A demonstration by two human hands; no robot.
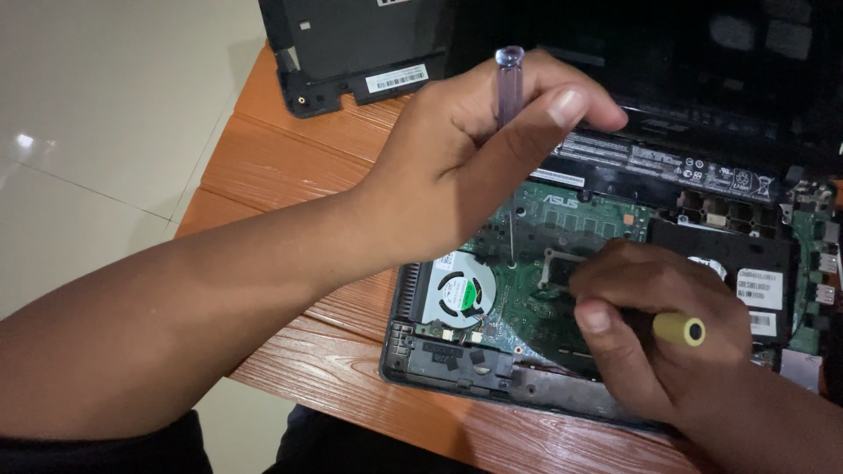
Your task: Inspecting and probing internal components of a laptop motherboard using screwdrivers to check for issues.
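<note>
An opened laptop base [457, 364] lies on the orange wooden table [290, 149], showing its green circuit board [536, 233] and a round cooling fan [461, 292]. My left hand [465, 167] grips a screwdriver with a clear purple handle [509, 83], held upright, its thin shaft touching the board near the fan. My right hand [654, 320] rests on the board to the right and holds a tool with a yellow handle [680, 329]; its tip is hidden under my fingers.
A black laptop cover [351, 48] lies at the table's far edge. The long black battery [667, 167] sits along the back of the base, with a drive [764, 285] at the right. Pale floor tiles [105, 114] lie beyond the table's left edge.
</note>
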